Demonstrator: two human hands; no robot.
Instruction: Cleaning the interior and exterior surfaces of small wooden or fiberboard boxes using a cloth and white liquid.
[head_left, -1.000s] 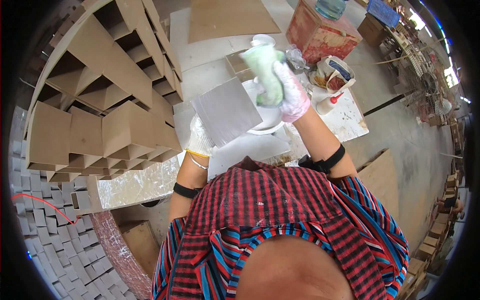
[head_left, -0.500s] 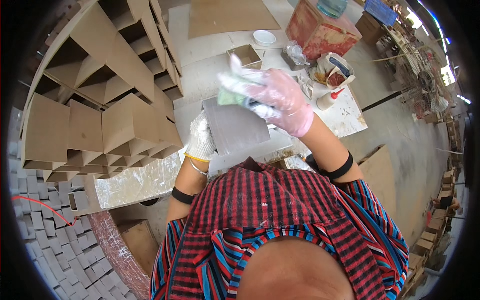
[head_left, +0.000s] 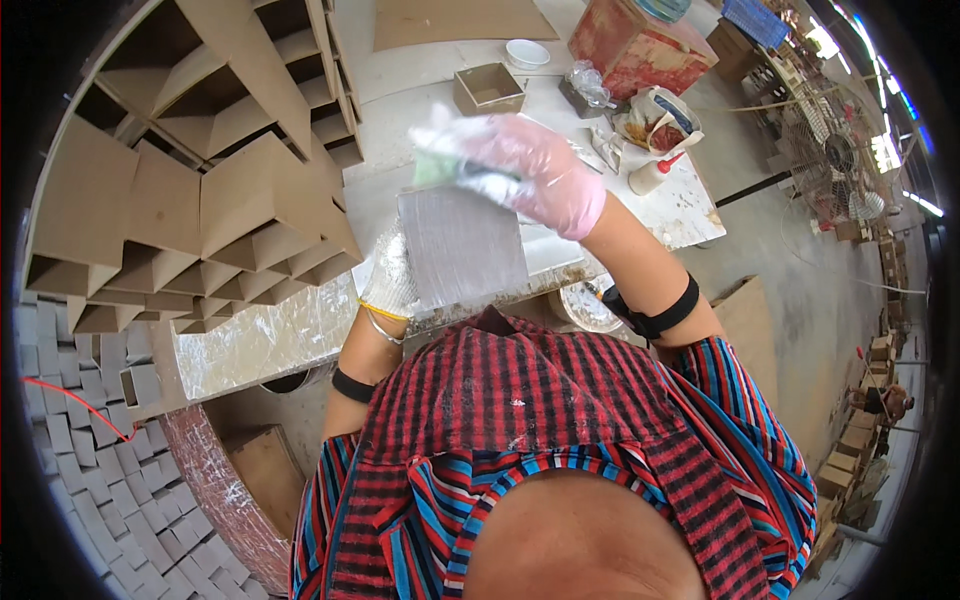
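Observation:
A grey box (head_left: pixel 465 245), its flat side streaked with pale wet-looking marks, is held at a tilt above the table. On its left edge is my left hand (head_left: pixel 393 272), in a white knitted glove with a yellow cuff; its fingers are partly hidden by the box. My right hand (head_left: pixel 545 172), in a thin pinkish plastic glove, is closed around a pale green sponge-like pad (head_left: pixel 436 168) smeared with white. The pad is at the box's upper edge, and motion blurs it and the fingertips.
Stacked open brown boxes (head_left: pixel 255 215) rise on the left. Farther back on the white table (head_left: pixel 370 130) are a small open box (head_left: pixel 489 90), a white bowl (head_left: pixel 527 53) and a red-tipped bottle (head_left: pixel 650 176). Many grey boxes (head_left: pixel 140 490) cover the lower left floor; a fan (head_left: pixel 835 150) stands right.
My right hand and the pad have moved left and slightly up across the box. The box has turned a little, showing its side more squarely, and my left hand has shifted slightly left.

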